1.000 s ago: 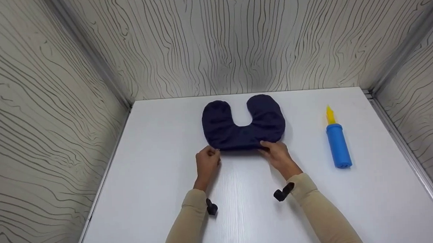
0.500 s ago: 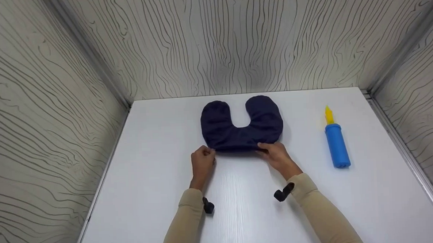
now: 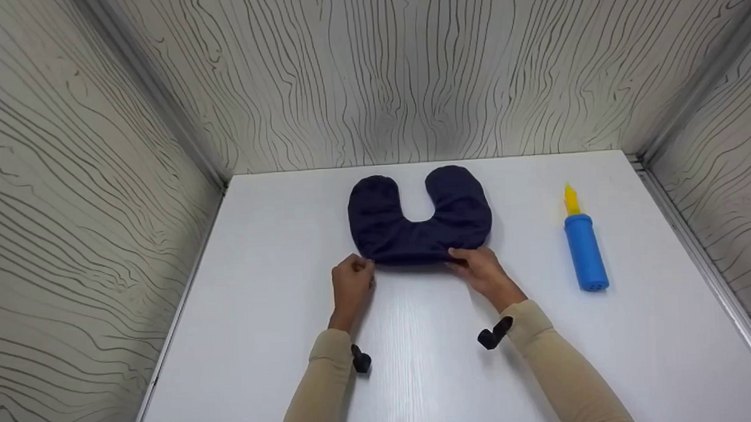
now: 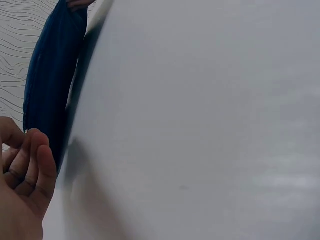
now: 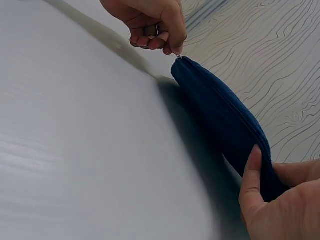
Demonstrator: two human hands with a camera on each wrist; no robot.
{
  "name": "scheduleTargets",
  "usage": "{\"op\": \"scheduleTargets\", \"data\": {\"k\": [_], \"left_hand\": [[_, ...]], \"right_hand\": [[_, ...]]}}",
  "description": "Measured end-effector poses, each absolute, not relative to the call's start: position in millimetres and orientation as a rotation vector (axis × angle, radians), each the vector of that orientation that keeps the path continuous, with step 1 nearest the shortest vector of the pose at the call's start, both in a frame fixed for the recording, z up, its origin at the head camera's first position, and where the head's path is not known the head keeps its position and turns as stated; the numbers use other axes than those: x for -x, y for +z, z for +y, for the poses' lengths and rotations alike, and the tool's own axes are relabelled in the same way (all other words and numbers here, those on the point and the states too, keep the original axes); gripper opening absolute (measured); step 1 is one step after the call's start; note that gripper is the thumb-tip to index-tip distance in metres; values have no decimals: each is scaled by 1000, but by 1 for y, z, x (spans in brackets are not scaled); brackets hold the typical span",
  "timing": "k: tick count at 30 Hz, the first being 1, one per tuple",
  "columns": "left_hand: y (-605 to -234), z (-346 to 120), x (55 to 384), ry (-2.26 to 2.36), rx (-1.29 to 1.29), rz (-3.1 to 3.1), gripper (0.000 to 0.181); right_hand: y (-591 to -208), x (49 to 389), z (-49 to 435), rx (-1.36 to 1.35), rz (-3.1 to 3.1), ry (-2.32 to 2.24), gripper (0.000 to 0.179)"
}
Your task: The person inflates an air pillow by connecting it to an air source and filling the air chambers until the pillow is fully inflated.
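Note:
A dark navy U-shaped neck pillow (image 3: pixel 418 239) lies on the white table, its two arms toward the back wall. Along its near edge runs a zipper (image 5: pixel 236 111), which looks closed between the hands. At the left end of that edge my left hand (image 3: pixel 353 287) pinches the small metal zipper pull (image 5: pixel 179 56) between thumb and forefinger. My right hand (image 3: pixel 485 273) grips the edge farther right, thumb on the zipper side and fingers behind. In the left wrist view, the curled fingers (image 4: pixel 31 162) of the left hand are close to the pillow's end.
To the right on the white table (image 3: pixel 256 241) lies a blue hand pump (image 3: pixel 586 252) with a yellow nozzle (image 3: pixel 571 200). Wood-patterned panels (image 3: pixel 370 78) close in the back and both sides.
Over the last second my left hand, pinching the pull, has shifted slightly left, and the pillow a little with it. Between half a second ago and now hardly anything differs.

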State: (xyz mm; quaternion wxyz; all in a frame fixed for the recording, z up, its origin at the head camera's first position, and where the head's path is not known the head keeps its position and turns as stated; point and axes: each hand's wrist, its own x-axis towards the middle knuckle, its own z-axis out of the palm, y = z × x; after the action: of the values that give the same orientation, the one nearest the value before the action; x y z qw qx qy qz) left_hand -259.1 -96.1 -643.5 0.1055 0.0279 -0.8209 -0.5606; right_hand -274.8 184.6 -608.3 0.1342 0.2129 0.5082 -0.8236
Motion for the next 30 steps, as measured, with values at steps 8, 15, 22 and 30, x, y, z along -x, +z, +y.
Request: {"op": "scheduleTargets", "data": {"k": [8,15,22,30], "left_hand": [[-641,-98,260,-1617,-146,-2538,11],[-634,-98,269,-1380,-97,-2582,6],[-622,-95,279,-1057,156,-2797,21],[-614,-93,281,-932,534,-3044,30]], "right_hand": [[-608,275,194,-596,1450,-2326,60],[-606,272,205,-577,1610,-2221,75],[-606,269,214,-588,1960,-2066,67],[-610,269,219,-616,2121,-2025,54]]}}
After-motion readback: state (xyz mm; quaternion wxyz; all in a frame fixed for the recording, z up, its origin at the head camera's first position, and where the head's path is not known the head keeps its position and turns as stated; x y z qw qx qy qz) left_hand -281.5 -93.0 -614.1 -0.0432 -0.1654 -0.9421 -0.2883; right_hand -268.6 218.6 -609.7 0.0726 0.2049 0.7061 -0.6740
